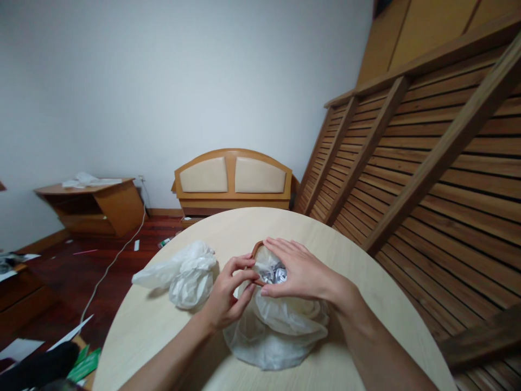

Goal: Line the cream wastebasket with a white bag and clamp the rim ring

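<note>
Between my hands is a brown-rimmed round container (258, 250); its body is largely hidden. Inside its opening lies a crumpled silvery-grey and white piece (279, 274) that I cannot name, with thin translucent film around it. My left hand (230, 293) grips the rim's left side with bent fingers and thumb. From the right, my right hand (303, 271) curves round the rim, fingers at the far side and thumb at the near side. A translucent white plastic bag (280, 334) spreads below and in front of the container. Left of my hands sits a bunched white plastic bag (193, 277).
Everything rests on a round pale wooden table (260, 220). Behind it stands a headboard (232, 174). A slatted wooden frame (407, 163) leans at the right. To the left are a low desk (97, 201), a white cable (112, 260) and scattered papers on the dark floor.
</note>
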{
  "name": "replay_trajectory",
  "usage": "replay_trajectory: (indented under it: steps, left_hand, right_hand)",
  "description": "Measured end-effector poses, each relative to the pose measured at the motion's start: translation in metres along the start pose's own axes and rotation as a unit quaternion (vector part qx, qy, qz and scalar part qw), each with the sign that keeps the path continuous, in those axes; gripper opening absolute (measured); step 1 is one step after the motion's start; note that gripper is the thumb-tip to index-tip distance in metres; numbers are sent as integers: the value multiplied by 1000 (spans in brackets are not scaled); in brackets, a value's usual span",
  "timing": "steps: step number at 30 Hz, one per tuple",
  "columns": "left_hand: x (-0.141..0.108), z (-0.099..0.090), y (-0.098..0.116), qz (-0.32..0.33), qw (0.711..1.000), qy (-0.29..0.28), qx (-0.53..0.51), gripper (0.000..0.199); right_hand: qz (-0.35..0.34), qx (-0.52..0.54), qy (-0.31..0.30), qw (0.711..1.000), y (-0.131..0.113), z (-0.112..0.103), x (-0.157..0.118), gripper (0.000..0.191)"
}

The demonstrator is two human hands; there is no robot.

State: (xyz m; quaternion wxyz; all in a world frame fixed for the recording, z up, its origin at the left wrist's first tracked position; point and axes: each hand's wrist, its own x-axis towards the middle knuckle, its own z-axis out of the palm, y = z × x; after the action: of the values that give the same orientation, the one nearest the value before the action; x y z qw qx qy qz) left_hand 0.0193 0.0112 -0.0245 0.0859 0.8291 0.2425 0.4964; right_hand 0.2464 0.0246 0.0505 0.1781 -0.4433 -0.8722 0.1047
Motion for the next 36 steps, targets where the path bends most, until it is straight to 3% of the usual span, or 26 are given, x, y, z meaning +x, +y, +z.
replay_trajectory:
  steps: [3,6,9,11,13,17,20,24,31,34,36]
  left_hand:
    - [0,2,-2,8,1000,-2,29,23]
    - [5,8,-4,6,998,12,69,23]
    - [16,16,-10,7,993,18,113,20]
    - [27,22,-21,-2,989,24,148,16]
    - [40,24,-37,-29,979,19,200,13]
    - [68,17,-79,-66,967,3,248,9]
    - [82,2,-109,-108,951,-2,290,11]
    - [87,-24,-137,-173,923,7,344,15]
    - [80,-68,-149,-293,860,18,418,22]
    - [79,-82,-143,-323,844,0,428,31]
    - [73,-88,-133,-334,837,-9,433,47]
  right_hand:
    - [-46,21,58,997,5,-1,0,96]
    - [-67,36,164,984,15,-3,-4,69]
    - [-3,63,296,953,34,7,-12,49]
    - [63,93,331,937,50,25,-20,50]
    - [106,104,318,936,68,48,-29,55]
    - [142,68,186,970,101,87,-44,58]
    - [154,50,112,980,118,98,-51,61]
    - [169,35,74,982,126,99,-53,61]
    - [171,20,49,984,125,103,-52,56]
    - [172,17,46,984,124,102,-51,55]
    - [172,16,44,984,124,100,-51,55]
